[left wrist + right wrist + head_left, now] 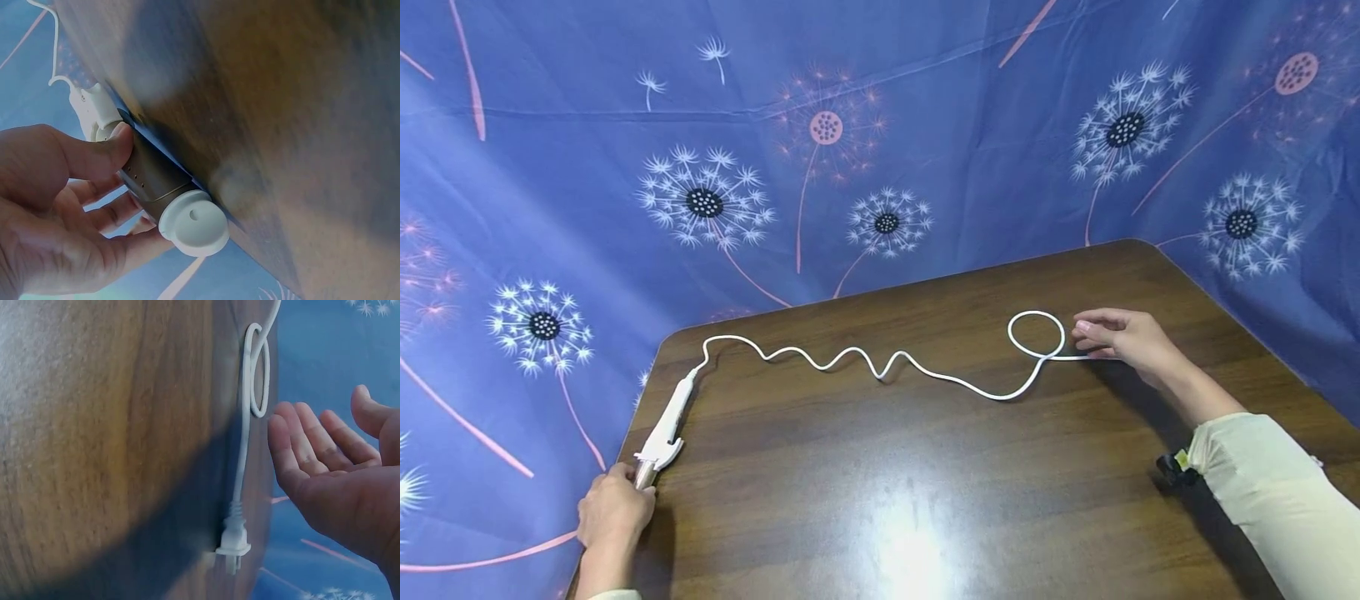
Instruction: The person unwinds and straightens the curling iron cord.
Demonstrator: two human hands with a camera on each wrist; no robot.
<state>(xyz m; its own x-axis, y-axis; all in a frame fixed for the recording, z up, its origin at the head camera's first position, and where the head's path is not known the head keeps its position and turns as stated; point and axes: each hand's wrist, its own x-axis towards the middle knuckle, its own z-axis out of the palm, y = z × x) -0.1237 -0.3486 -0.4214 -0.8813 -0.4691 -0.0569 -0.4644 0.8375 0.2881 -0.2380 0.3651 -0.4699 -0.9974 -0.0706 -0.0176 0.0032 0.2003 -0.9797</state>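
A white curling iron (668, 421) with a metal barrel (152, 165) and a round white end cap (201, 228) lies along the table's left side. My left hand (613, 510) holds it by the barrel, thumb on one side and fingers on the other. From its handle a wavy white cord (951, 379) runs right across the table and crosses itself in one loop. My right hand (1131, 340) is beside that loop, fingers loosely bent and nothing in them. In the right wrist view the two-prong plug (234, 539) lies on the table, below the palm.
The dark brown wooden table (820, 467) has rounded far corners, and its left edge runs close by the left hand. Behind it hangs a blue cloth (970, 183) printed with dandelions. A small black item (1177, 469) is at the right sleeve.
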